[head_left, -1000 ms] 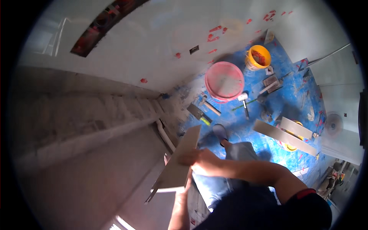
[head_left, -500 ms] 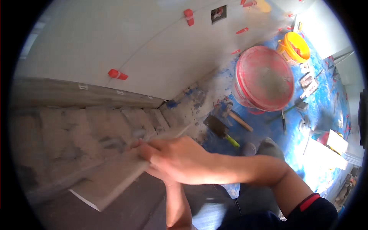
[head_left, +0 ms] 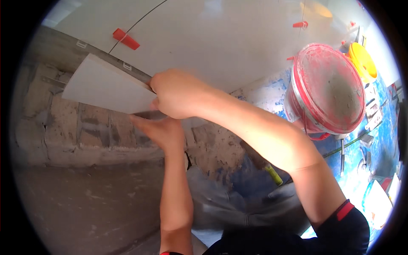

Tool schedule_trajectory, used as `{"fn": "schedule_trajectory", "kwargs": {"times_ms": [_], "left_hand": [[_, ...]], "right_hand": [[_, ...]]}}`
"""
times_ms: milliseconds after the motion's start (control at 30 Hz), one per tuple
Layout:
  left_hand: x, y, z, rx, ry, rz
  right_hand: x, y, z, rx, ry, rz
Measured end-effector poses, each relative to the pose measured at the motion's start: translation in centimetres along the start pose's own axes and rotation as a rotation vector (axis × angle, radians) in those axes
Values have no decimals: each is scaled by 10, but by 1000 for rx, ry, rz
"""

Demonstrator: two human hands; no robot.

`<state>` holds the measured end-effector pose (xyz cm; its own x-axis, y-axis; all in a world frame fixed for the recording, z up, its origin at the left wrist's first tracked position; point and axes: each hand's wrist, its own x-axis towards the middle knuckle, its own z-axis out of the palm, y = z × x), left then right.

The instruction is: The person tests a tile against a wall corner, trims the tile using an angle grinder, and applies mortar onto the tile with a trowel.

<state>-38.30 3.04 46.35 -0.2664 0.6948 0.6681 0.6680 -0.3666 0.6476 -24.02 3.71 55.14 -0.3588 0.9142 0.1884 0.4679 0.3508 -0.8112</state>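
My right fingers point(head_left: 158, 85) grasp the pale panel's point(head_left: 108, 83) end — my left fingers point(head_left: 141, 123) lie just below, their grip I cannot tell.

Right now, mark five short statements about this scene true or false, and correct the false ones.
1. The right hand grips the flat, whitish rectangular panel. True.
2. In the picture, the left hand is above the right hand. False: the left hand is below it.
3. A red plastic wedge sits on the smooth, pale wall. True.
4. The large, round, red-rimmed bucket stands left of the panel. False: the bucket stands right of it.
5. A yellow-green tool handle shows beneath the right forearm. True.
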Motion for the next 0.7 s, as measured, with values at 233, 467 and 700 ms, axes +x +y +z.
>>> {"fn": "schedule_trajectory", "kwargs": {"times_ms": [233, 467, 700], "left_hand": [[17, -45, 2, -44, -91, 56], [20, -107, -9, -65, -105, 47], [33, -145, -18, 56, -101, 26]], "right_hand": [[31, 21, 39, 47, 122, 7], [62, 38, 101, -44, 149, -87], [93, 44, 133, -13, 140, -82]]}}
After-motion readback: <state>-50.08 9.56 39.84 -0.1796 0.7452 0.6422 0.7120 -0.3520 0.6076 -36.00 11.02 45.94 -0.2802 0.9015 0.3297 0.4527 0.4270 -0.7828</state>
